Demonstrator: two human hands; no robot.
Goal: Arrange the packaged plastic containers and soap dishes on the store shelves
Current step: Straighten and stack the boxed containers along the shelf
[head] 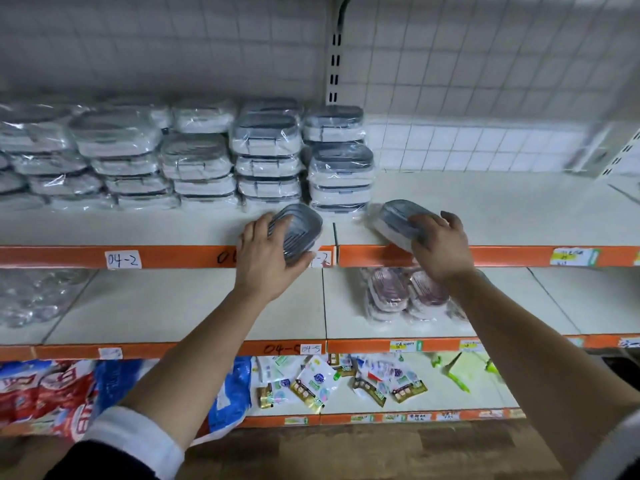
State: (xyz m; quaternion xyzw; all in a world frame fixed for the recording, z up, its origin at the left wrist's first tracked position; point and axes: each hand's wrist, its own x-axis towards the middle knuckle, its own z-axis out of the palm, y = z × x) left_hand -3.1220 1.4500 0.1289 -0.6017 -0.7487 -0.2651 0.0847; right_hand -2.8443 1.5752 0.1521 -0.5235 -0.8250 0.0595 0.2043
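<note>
My left hand [266, 261] curls round a wrapped grey soap dish [299, 230] at the orange front edge of the upper shelf [502, 206]. My right hand [441, 249] grips a second grey dish [398, 216], tilted on that shelf. Behind them, packaged containers [266, 150] stand in stacks.

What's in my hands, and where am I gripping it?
Left hand grips the left soap dish by its near end; right hand grips the right soap dish likewise.

dark sleeve [90, 460], white cuff [138, 439], forearms [194, 344] bare
</note>
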